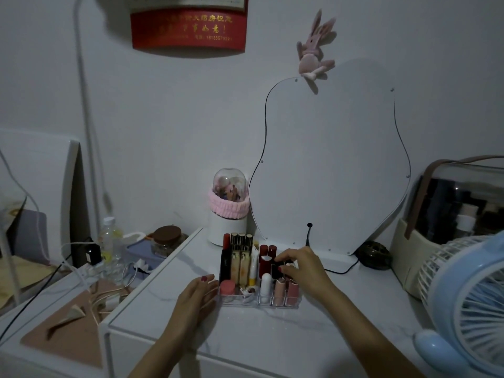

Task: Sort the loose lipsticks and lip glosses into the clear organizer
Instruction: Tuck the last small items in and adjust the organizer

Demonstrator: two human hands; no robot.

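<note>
Two hands at the clear organizer (259,302) on the white desk (313,331), dim light. Left hand (197,298) lies flat against the organizer's left wall, fingers loose, holding nothing, bracing it by the look of it. Right hand (298,266) reaches over the right rear compartments, its grip pinched on a dark lipstick (278,264); the tube is partly hidden by the fingers, so I can't tell whether it is seated in its slot or still above it.

Organizer is nearly full: dark and gold tubes (241,257) upright at back left, red tubes (267,257) mid-back, white stick (266,285) and two pink tubes (286,289) in the front slots, a pink-capped jar (227,287) front left. No loose lipsticks visible on the desk, so the task looks close to done.

Risks, judged:
- Slots are tight; pushing the dark lipstick down at an angle could jam it on a divider or tip the red tubes just beside it.
- Right wrist hangs over the pink tubes; dropping it could knock them over.
- Organizer is light; if the left hand lets go during the push, it could slide toward the mirror (332,159) and the cable (341,270) behind.
- Poor light makes slot edges hard to see, so a misplacement is likely.
</note>
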